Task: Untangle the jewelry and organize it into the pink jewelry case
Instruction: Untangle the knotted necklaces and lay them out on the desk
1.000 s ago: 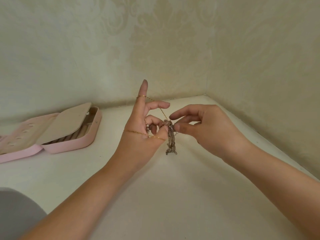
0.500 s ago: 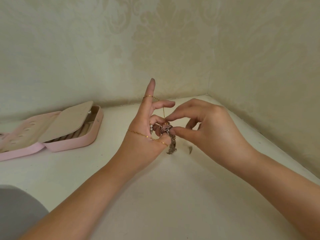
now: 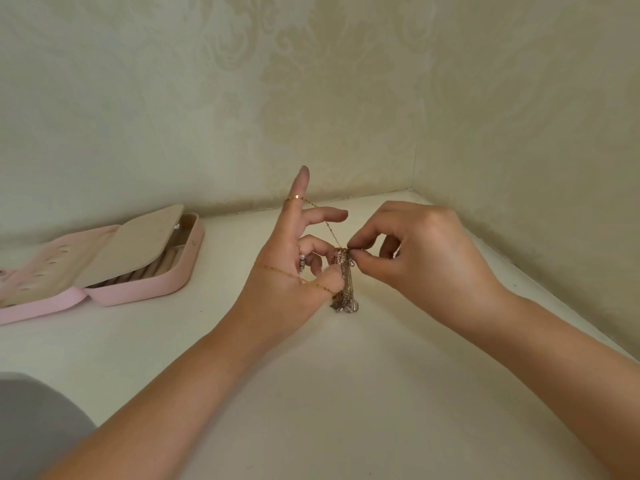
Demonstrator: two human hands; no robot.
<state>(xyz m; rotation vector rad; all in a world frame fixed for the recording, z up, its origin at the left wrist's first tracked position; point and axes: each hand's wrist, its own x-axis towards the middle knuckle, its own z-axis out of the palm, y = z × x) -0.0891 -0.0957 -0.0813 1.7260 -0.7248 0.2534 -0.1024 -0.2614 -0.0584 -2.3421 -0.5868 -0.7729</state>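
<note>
Head view: both hands on the knot, case open off to the side

Grey fabric (image 3: 31,427) sits at the near left corner; can't tell what it is. Both forearms reach in over the white counter (image 3: 311,393) and meet mid-frame, raised above it.

Left hand (image 3: 284,271) acts as the frame. Its index finger (image 3: 299,188) sticks straight up with a thin gold chain (image 3: 277,270) looped round it. The chain also runs across the back of the hand, probably to keep the freed length taut and out of the mess. The thumb and curled lower fingers pinch the jewelry tangle (image 3: 343,261) from the left. A small pearl piece (image 3: 302,261) hangs by the curled fingers.

Right hand (image 3: 426,258) is closed narrow, thumb and forefinger tips nipping the top of the same tangle, likely picking one strand out. Loose chain ends dangle below the knot; can't tell if they touch the counter.

Pink jewelry case (image 3: 145,289) lies open on the counter, well apart to the left. Its beige flap is lifted and its ring rolls are showing, so it looks ready to take pieces. Jewelry inside is too small to tell. My read is that sorting has barely started.

Patterned wall (image 3: 311,81) closes the corner behind.
</note>
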